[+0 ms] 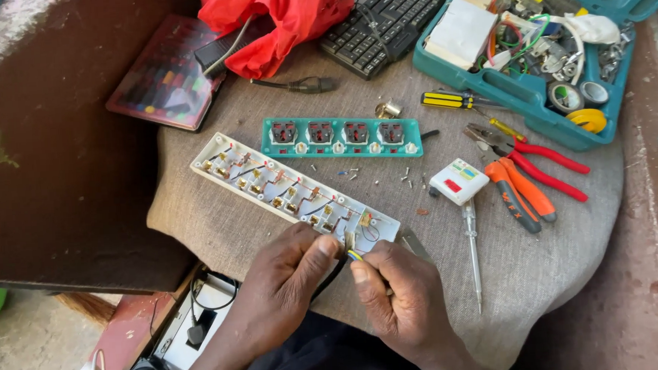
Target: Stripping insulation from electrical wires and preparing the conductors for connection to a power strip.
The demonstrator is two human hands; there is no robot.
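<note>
Fingers (325,247) of both my hands pinch the cable's wire ends (354,255); I'd hold them steady beside the open white power strip (292,191).

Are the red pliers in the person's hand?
No, the red pliers lie on the grey cloth, away from both hands, which pinch wires by the opened power strip.

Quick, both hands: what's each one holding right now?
Left hand: grip closed on the black cable.
Right hand: grip closed, pinching the wire ends by the strip.

Both hands pinching cable wires (354,256) at opened white power strip (293,194), green socket cover (340,136) behind
</note>
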